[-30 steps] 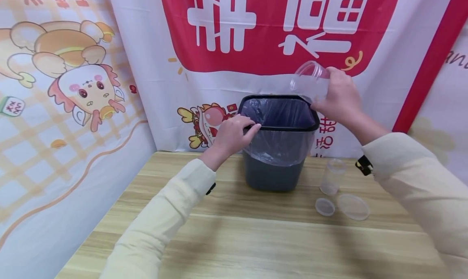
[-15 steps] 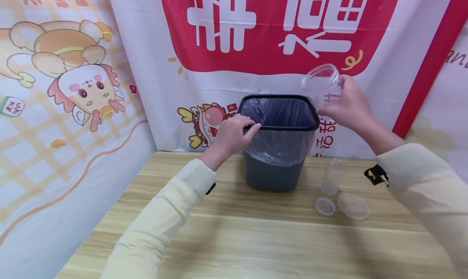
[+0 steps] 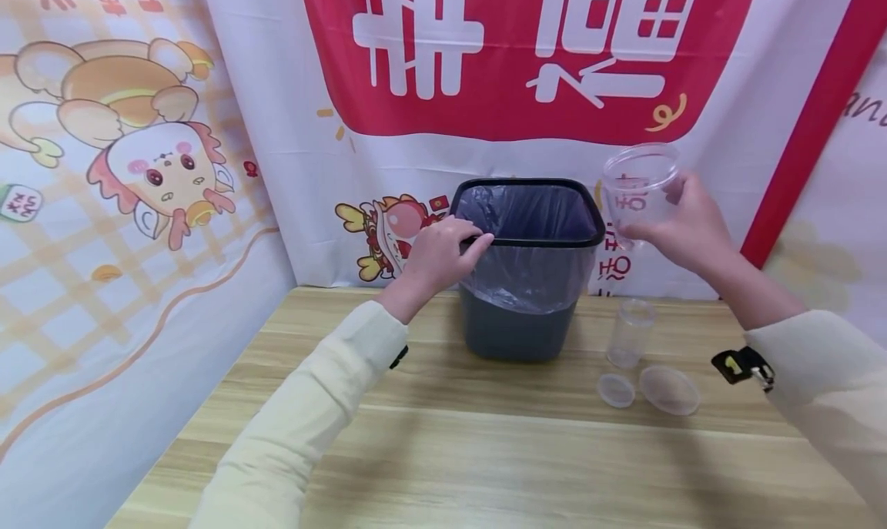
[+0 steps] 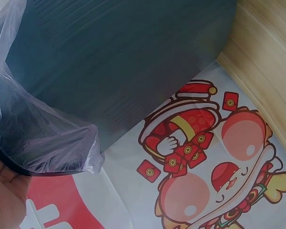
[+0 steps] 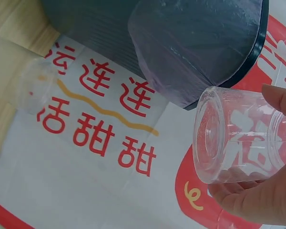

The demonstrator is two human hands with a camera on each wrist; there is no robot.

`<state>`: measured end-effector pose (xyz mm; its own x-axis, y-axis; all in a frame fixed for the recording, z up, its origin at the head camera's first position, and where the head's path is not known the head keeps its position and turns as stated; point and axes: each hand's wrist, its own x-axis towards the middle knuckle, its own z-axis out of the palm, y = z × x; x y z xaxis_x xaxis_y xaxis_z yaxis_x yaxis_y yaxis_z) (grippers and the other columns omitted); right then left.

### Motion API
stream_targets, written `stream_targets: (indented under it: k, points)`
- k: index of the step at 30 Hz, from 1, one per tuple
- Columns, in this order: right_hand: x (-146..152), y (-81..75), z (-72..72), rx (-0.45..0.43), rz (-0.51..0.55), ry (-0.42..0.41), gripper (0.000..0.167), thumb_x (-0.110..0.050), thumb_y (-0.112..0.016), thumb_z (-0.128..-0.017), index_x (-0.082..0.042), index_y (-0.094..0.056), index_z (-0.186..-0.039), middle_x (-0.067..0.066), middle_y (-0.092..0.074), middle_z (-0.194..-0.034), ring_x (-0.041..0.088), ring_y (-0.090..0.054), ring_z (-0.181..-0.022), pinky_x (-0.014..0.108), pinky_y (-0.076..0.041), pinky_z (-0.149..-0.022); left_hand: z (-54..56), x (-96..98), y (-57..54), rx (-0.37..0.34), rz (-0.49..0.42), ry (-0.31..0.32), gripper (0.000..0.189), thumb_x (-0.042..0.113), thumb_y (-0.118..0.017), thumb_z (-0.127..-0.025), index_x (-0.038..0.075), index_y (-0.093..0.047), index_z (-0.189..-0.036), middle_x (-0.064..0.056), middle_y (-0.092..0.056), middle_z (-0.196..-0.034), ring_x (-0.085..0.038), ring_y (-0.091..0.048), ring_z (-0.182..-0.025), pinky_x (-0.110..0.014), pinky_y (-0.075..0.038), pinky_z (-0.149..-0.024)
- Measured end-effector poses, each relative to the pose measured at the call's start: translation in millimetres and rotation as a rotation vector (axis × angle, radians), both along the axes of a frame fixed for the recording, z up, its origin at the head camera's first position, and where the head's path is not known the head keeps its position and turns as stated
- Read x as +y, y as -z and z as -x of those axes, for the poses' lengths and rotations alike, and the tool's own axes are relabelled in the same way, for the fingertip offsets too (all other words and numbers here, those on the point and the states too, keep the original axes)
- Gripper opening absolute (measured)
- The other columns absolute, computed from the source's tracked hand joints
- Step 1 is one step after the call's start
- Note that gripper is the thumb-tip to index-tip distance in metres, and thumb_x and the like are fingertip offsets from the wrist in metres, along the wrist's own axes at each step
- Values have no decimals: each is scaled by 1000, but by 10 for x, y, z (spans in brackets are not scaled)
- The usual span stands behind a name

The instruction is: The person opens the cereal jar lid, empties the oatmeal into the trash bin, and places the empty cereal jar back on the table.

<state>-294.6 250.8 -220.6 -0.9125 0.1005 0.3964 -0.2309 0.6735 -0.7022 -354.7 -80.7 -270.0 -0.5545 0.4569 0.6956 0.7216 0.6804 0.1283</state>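
Note:
My left hand (image 3: pixel 443 253) grips the black rim (image 3: pixel 533 243) of a dark grey trash bin (image 3: pixel 516 333), which is lined with a clear plastic bag (image 3: pixel 530 279). Its fingers bend over the rim at the left corner. Right of the bin, my right hand (image 3: pixel 693 225) holds a clear plastic jar (image 3: pixel 634 186) in the air, mouth up and slightly tilted. In the right wrist view the jar (image 5: pixel 236 136) looks see-through, with thumb and fingers on opposite sides of it. The bag's loose edge (image 4: pixel 52 138) hangs outside the bin in the left wrist view.
On the wooden table (image 3: pixel 485 467) right of the bin stands a second, narrower clear jar (image 3: pixel 630 335). In front of it lie a small round lid (image 3: pixel 616 390) and a larger one (image 3: pixel 669 390). Printed cloth (image 3: pixel 388 159) hangs close behind the bin.
My right hand has moved right and down, away from above the bin, and the jar has turned from tipped over to nearly upright. The left hand stays on the rim.

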Motion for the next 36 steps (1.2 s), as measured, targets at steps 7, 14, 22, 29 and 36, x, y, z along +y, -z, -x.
stream_targets:
  k: [7,14,22,29,36]
  points:
    - [94,88,-187,-33,0,24,103,-42,-79,-79,-6,-14,-151,24,-29,-149,46,-30,-132,66,-44,-88,6,3,0,3,4,-5,30,34,-59,-96,10,-76,-105,-3,-72,-102,-17,-64,-92,-29,-53,-80]
    - [217,229,-327,-27,9,21,100,-39,-79,-80,-5,-14,-149,26,-29,-147,49,-30,-131,68,-44,-85,-6,-2,-2,5,4,-3,30,34,-59,-96,9,-75,-104,-4,-72,-100,-17,-64,-88,-28,-53,-78]
    - [289,487,-482,-38,56,8,101,-40,-78,-80,-7,-13,-151,24,-30,-146,49,-34,-128,67,-42,-89,-16,2,-17,0,2,-4,30,34,-60,-96,9,-76,-105,-5,-72,-101,-19,-65,-91,-29,-53,-82]
    - [307,712,-564,-77,101,-21,98,-36,-76,-84,-1,-13,-149,30,-33,-143,51,-36,-127,66,-35,-97,-12,6,-19,8,6,-4,30,33,-60,-96,9,-76,-103,-4,-72,-99,-18,-64,-89,-29,-53,-79]
    - [259,953,-647,-87,104,-38,93,-32,-77,-83,3,-19,-146,31,-41,-137,51,-45,-119,62,-40,-93,-5,5,-15,30,12,4,29,32,-60,-96,9,-76,-102,-4,-72,-98,-18,-64,-88,-29,-53,-78]
